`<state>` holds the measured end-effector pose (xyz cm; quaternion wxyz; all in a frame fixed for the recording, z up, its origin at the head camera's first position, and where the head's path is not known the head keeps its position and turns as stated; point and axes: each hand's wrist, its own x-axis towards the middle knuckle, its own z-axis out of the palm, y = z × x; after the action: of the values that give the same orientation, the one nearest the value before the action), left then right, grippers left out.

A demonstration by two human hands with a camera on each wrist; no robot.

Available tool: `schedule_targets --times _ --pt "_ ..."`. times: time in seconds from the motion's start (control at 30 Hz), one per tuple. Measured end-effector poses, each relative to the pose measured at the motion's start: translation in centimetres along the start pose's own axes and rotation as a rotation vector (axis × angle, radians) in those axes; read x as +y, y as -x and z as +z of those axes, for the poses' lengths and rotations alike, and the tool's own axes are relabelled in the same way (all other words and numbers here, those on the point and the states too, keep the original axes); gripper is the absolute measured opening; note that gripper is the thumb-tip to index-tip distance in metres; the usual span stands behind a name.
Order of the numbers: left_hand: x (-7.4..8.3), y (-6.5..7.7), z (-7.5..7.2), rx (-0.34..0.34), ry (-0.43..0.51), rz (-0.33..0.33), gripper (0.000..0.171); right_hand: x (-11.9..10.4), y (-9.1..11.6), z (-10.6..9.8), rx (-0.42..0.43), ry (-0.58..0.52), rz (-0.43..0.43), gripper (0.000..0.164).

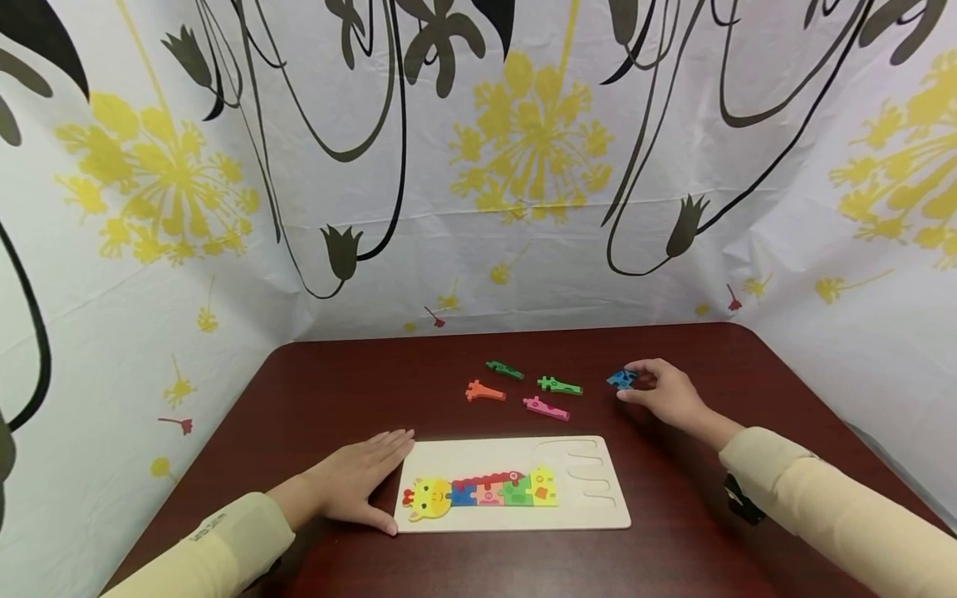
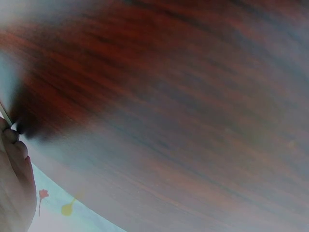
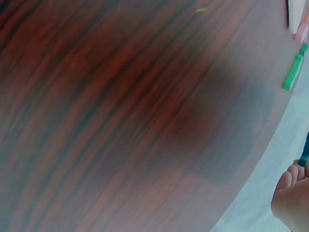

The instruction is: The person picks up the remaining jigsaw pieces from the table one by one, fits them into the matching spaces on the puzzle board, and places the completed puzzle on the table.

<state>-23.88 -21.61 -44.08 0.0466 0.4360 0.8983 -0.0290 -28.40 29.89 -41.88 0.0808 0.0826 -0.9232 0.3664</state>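
Dark red-brown wood-grain table (image 1: 359, 382) | right hand (image 1: 669, 397) pinches blue jigsaw piece (image 1: 620, 379), perhaps lifted, beyond far right corner of pale rectangular wooden board (image 1: 478, 451) | left hand (image 1: 364, 477), fingers straight, at board's left edge | light edge grip, steady bracing seem best

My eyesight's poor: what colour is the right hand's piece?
The piece is blue, clearest in the head view.

The board (image 1: 523, 520) looks like smooth, matt wood, the giraffe (image 1: 489, 493) smoothly painted. The table (image 1: 396, 382) shows wood grain under a soft gloss. The sleeves (image 1: 830, 498) are matt cloth; the curtain (image 1: 434, 191) is creased, cloth or plastic unclear
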Motion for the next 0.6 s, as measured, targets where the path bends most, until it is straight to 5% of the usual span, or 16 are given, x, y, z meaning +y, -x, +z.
schedule_targets --times 0.6 --pt "0.1 0.0 -0.1 0.011 -0.005 0.008 0.116 -1.8 0.9 1.4 -0.044 -0.014 -0.118 0.047"
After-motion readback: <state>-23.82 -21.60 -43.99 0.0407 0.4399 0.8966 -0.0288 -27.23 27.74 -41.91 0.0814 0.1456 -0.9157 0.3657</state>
